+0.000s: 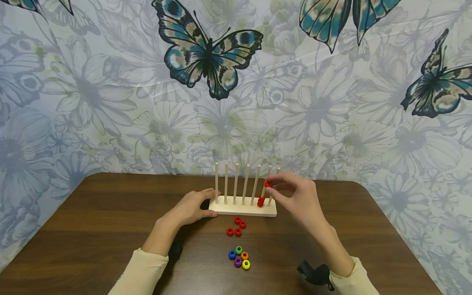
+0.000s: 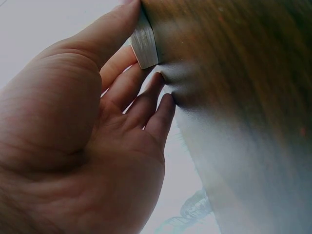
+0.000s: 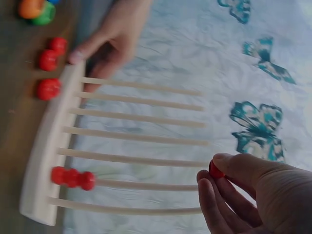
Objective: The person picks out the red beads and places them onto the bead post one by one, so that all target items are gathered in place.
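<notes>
A pale wooden peg stand (image 1: 241, 210) with a row of several upright pegs stands near the table's far edge. My left hand (image 1: 189, 208) grips its left end, thumb in front and fingers behind; the left wrist view shows the base's end (image 2: 145, 46) between them. Between thumb and fingertips, my right hand (image 1: 300, 200) pinches a red bead (image 3: 216, 169) at the upper end of the second peg from the right. Three red beads (image 3: 72, 178) sit stacked at that peg's foot. Whether the held bead is around the peg's tip, I cannot tell.
Several loose red beads (image 1: 237, 232) lie on the brown table (image 1: 110, 229) in front of the stand. Nearer me is a cluster of green, blue, orange, purple and yellow beads (image 1: 237, 262). A butterfly-patterned cloth (image 1: 228, 127) hangs behind. A black device (image 1: 315, 273) is at my right wrist.
</notes>
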`<state>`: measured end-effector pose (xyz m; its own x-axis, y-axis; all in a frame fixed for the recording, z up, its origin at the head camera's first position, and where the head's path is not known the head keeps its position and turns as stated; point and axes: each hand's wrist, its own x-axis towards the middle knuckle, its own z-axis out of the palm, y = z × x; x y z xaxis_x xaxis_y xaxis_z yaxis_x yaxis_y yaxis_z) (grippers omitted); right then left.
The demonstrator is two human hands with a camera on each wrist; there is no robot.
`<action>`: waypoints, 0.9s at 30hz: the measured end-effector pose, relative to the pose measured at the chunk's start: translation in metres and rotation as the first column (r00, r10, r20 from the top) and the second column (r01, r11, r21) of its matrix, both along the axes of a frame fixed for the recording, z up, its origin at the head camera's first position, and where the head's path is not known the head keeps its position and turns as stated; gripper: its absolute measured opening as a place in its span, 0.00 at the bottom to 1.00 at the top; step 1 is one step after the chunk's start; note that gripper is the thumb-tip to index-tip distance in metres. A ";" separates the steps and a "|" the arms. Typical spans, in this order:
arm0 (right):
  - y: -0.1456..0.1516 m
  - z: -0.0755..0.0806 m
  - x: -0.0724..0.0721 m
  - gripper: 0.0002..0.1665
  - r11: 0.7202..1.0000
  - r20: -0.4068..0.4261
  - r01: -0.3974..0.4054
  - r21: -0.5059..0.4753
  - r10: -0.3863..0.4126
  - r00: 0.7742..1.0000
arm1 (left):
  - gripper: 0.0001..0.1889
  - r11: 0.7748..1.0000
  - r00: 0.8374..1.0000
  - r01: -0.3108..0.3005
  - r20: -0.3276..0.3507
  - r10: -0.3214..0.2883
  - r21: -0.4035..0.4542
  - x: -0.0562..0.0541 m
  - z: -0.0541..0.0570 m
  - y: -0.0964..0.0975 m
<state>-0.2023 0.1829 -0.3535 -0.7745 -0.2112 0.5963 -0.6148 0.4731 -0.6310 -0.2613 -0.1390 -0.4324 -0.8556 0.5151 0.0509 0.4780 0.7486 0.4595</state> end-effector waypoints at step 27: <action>-0.007 0.034 -0.028 0.11 0.985 -0.031 0.171 -0.010 -0.172 0.985 | 0.33 1.000 1.000 0.002 0.028 -0.002 -0.002 -0.002 -0.001 -0.001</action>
<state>-0.2307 0.1763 -0.3198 -0.7794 -0.0724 0.6223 -0.5449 0.5687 -0.6162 -0.2631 -0.1398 -0.4330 -0.8555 0.5171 0.0259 0.4668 0.7487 0.4707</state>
